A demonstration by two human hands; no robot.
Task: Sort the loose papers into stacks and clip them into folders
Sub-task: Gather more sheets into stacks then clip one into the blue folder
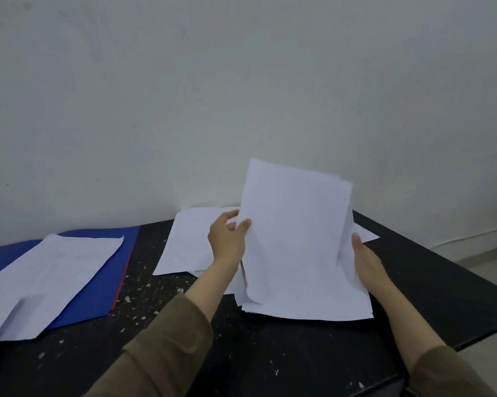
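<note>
Head view. Both hands hold a sheaf of white papers (296,242) tilted up on its lower edge, which rests on the dark speckled table (167,325).

Left hand (227,239): thumb over the front of the left edge, fingers curled behind, a pinch on the sheaf. Right hand (366,257): thumb on the right edge, the fingers hidden behind the paper, so the hold on that side looks like a clasp, but I cannot confirm it.

More loose sheets (187,242) lie flat behind and under the sheaf. Far left: a blue folder (109,282) with a red edge showing beneath it, and a stack of sheets (46,282) on top.

Handling, as judged: paper is light, limp and slippery sheet on sheet; top corners look staggered. Best gripped at both long edges near the middle, held loosely enough to square the sheaf against the table. A one-sided grip would likely let it fan or droop.
</note>
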